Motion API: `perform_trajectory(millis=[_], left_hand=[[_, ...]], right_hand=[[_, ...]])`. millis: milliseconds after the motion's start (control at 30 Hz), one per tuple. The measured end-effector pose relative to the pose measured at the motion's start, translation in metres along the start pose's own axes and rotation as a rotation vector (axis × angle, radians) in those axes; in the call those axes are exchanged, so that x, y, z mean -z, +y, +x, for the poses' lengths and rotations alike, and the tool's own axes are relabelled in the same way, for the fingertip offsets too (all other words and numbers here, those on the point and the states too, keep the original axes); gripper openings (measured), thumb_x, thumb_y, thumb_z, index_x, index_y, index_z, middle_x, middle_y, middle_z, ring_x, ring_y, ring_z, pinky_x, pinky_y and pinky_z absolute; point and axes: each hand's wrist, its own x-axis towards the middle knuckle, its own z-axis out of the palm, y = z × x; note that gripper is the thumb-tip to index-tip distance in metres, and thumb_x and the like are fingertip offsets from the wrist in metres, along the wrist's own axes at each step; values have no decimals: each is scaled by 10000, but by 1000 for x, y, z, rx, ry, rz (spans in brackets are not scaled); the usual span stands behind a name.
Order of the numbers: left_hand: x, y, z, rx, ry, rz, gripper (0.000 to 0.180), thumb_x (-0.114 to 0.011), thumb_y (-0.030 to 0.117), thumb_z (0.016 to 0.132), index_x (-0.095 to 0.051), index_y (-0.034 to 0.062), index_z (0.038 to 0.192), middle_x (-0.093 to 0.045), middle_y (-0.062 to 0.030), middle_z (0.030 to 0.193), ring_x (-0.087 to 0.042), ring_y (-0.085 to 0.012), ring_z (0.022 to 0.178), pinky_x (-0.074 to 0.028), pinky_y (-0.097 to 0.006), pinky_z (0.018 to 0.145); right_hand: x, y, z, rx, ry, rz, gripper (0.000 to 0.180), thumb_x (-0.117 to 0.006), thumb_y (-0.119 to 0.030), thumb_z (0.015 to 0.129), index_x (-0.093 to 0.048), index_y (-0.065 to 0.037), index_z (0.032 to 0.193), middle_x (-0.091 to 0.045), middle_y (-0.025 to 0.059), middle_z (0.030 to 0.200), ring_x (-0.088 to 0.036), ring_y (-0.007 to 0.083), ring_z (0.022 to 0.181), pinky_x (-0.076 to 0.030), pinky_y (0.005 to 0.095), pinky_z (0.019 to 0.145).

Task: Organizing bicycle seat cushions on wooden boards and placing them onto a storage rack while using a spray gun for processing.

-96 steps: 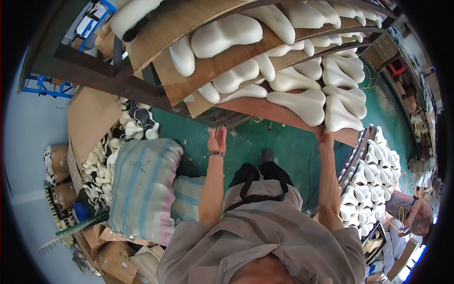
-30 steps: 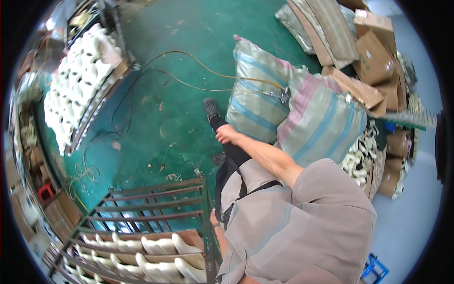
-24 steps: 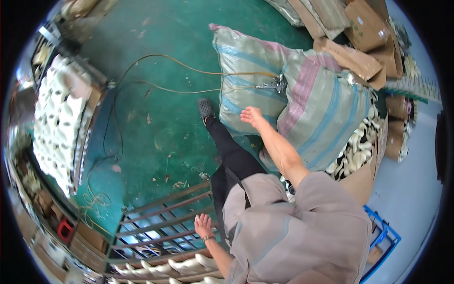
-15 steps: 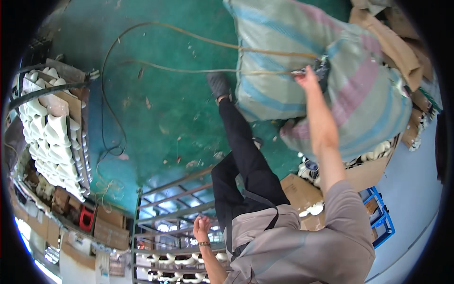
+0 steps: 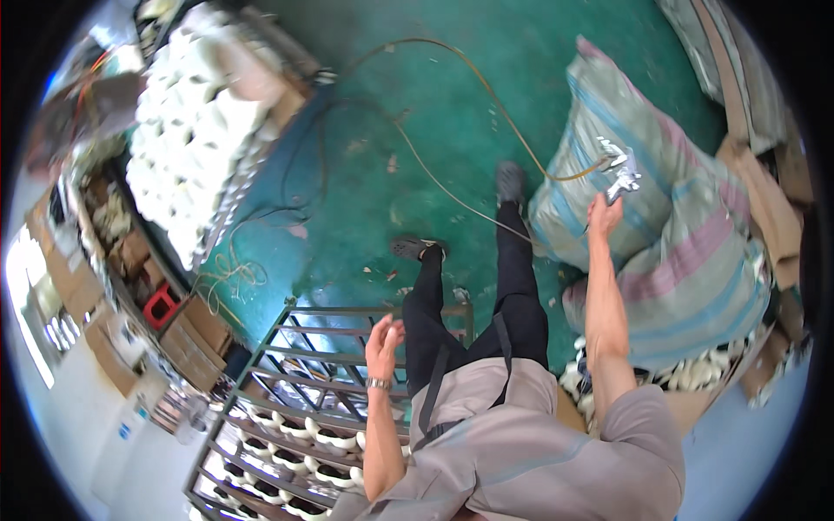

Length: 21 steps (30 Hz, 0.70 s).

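Note:
My right hand (image 5: 602, 215) is closed round the handle of a silvery spray gun (image 5: 623, 178), blurred by motion, in front of the woven sacks. An amber hose (image 5: 497, 97) runs to the gun, and a thinner pale hose (image 5: 441, 181) leads toward the same hand. Behind the gun stands a full pale green woven sack (image 5: 569, 213) with blue and pink stripes; a second striped sack (image 5: 695, 286) slumps beside it. Held up near my waist, my left hand (image 5: 382, 346) is empty, its fingers loosely bent and apart, close to a metal rack (image 5: 347, 330).
White moulded pieces (image 5: 191, 130) are stacked at the far left. Below the left hand, the rack bears rows of white pieces with dark hollows (image 5: 330, 437). Coiled hose (image 5: 234, 273) lies on the green floor (image 5: 391, 269). Cardboard (image 5: 764, 208) leans at the right.
My view has turned, bringing the stacked white pieces nearer. The right hand and spray gun have shifted right and away from the sack's earlier contact area. The left hand has risen.

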Motion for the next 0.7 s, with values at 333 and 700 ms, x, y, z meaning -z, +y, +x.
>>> perform_trajectory(millis=[333,700], left_hand=[[203,183,-28,-1076,-152,-272,1270,-871,688,594,-348,24,1543,-533,-107,1486,-481,-256,1389,-361,-428,1184],[390,85,-30,-713,-234,58,428,-905,335,759,-759,72,1064,-732,-24,874,-653,-94,805,-533,-290,749]], right_hand=[[-6,-303,-554,943,-1276,87,180,-668,11,848,-606,-43,1009,-541,14,674,-505,92,589,-399,285,535],[-8,-504,-831,801,-1782,899,240,-510,-153,1017,-444,-25,1209,-402,-16,664,-410,138,564,-442,348,635]])
